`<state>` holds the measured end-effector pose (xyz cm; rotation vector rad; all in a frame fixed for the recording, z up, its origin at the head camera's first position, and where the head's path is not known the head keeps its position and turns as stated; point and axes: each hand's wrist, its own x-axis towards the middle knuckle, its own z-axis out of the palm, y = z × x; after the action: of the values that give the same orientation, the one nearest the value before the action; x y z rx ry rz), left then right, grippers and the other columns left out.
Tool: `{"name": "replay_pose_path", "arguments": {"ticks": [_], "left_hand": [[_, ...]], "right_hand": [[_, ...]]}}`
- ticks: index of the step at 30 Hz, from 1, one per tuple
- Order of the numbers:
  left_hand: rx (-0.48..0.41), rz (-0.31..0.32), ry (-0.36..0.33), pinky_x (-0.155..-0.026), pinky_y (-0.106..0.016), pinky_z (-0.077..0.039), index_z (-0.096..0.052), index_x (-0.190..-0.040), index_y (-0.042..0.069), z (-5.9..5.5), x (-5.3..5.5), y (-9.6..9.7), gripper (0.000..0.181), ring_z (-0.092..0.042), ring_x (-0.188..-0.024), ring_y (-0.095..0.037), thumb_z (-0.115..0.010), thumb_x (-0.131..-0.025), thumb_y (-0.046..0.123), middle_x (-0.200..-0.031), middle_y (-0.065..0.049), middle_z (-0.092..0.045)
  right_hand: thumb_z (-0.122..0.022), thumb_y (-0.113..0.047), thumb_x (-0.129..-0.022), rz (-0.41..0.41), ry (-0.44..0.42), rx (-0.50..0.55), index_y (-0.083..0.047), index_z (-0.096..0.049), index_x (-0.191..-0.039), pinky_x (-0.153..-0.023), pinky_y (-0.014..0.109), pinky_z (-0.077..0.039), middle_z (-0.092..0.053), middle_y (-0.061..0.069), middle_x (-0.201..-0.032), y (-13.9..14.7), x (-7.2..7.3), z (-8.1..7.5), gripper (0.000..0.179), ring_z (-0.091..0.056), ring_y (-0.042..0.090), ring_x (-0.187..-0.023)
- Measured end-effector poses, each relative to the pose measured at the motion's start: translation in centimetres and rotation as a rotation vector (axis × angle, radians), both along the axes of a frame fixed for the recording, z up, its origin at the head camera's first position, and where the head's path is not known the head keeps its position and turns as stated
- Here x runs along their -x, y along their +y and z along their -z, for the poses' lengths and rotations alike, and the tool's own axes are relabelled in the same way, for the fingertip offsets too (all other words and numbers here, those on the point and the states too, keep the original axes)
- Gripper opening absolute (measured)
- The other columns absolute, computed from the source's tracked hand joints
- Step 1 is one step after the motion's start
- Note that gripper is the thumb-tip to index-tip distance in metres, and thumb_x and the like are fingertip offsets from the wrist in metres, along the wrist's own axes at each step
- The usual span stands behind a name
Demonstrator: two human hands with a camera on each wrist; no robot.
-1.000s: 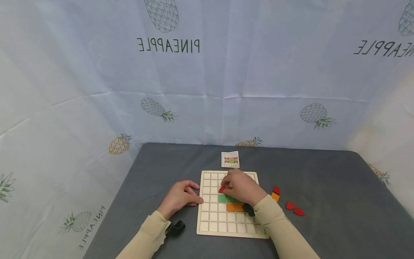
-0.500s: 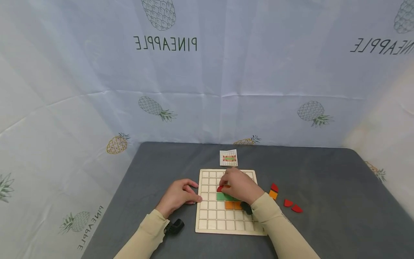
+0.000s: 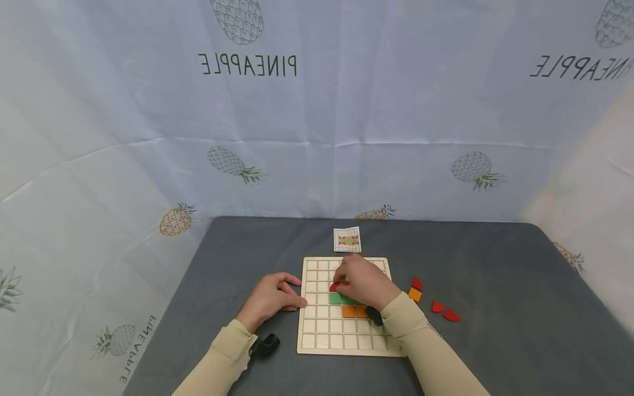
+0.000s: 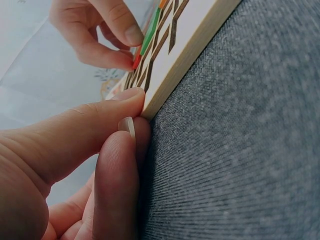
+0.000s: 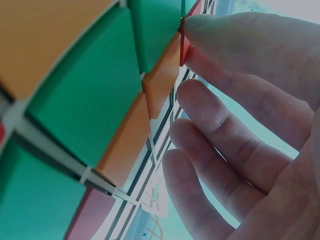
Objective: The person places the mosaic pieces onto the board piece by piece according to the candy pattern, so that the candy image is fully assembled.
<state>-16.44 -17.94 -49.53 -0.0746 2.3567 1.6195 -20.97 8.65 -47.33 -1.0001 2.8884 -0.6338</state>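
Observation:
A square wooden grid board [image 3: 322, 341] lies on the grey table. At its left edge my left hand [image 3: 269, 295] holds the border, thumb on the rim and fingertips against the side, as the left wrist view shows. My right hand [image 3: 365, 281] reaches over the board, pinching a red quarter-round tile [image 3: 333, 287] between thumb and index finger. That red tile sits in a cell just beyond a row of green tiles [image 3: 335, 298]. Orange tiles [image 3: 354, 312] fill cells on the near side of the row. The palm and wrist hide part of the board's right half.
Right of the board lie an orange square tile [image 3: 415, 295] with a red rounded tile [image 3: 417, 283] against it, and two more red rounded tiles [image 3: 438, 307] farther right. A small pattern card [image 3: 347, 240] rests behind the board. A pineapple-print cloth [image 3: 317, 181] hangs behind the table.
The head view has shifted slightly, so everything appears a little farther left and up. Both hands keep their places at the board, and the red tile stays under the right fingertips.

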Motion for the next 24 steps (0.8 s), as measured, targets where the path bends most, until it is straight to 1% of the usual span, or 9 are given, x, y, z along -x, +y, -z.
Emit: {"name": "replay_pose_path", "arguments": {"ticks": [7,11,15,19,24], "left_hand": [[0.013,0.002,0.007,-0.074,-0.035,-0.068,-0.074,-0.121,0.006,0.0,0.0,0.0,0.050,-0.074,-0.073,-0.020,-0.098,-0.079,0.017,-0.085,-0.009,-0.074],[0.015,-0.001,0.008,-0.074,-0.035,-0.068,-0.074,-0.121,0.006,0.1,-0.1,0.1,0.050,-0.074,-0.073,-0.020,-0.098,-0.078,0.017,-0.084,-0.009,-0.074],[0.023,-0.007,0.015,-0.073,-0.034,-0.067,-0.074,-0.120,0.006,0.2,0.0,0.3,0.050,-0.074,-0.072,-0.020,-0.098,-0.078,0.017,-0.084,-0.009,-0.073],[0.020,-0.010,0.018,-0.073,-0.034,-0.067,-0.074,-0.120,0.006,0.2,0.0,0.3,0.050,-0.074,-0.072,-0.020,-0.098,-0.078,0.016,-0.084,-0.009,-0.073],[0.034,-0.013,0.019,-0.073,-0.034,-0.067,-0.074,-0.120,0.006,0.2,0.0,0.1,0.051,-0.073,-0.072,-0.020,-0.099,-0.077,0.018,-0.085,-0.009,-0.073]], "right_hand": [[-0.089,-0.017,-0.091,0.005,0.002,-0.015,-0.019,-0.084,-0.093,-0.073,0.026,-0.055,-0.067,-0.007,-0.090,0.0,0.0,0.1,0.005,-0.053,0.011,-0.088],[-0.088,-0.017,-0.092,0.011,0.001,-0.014,-0.018,-0.084,-0.097,-0.073,0.026,-0.055,-0.068,-0.005,-0.091,0.0,-0.2,-0.2,0.007,-0.054,0.010,-0.087],[-0.086,-0.017,-0.094,0.023,-0.002,0.008,-0.016,-0.085,-0.100,-0.074,0.027,-0.056,-0.070,-0.004,-0.093,0.3,-0.3,-0.7,0.006,-0.055,0.010,-0.087],[-0.084,-0.017,-0.096,0.034,-0.013,0.032,-0.016,-0.085,-0.101,-0.073,0.027,-0.054,-0.068,-0.005,-0.093,1.2,-0.7,-0.9,0.005,-0.054,0.010,-0.087],[-0.084,-0.018,-0.095,0.066,-0.015,0.020,-0.018,-0.083,-0.102,-0.072,0.026,-0.053,-0.066,-0.007,-0.093,3.4,-1.5,-1.0,0.006,-0.052,0.010,-0.091]]}}
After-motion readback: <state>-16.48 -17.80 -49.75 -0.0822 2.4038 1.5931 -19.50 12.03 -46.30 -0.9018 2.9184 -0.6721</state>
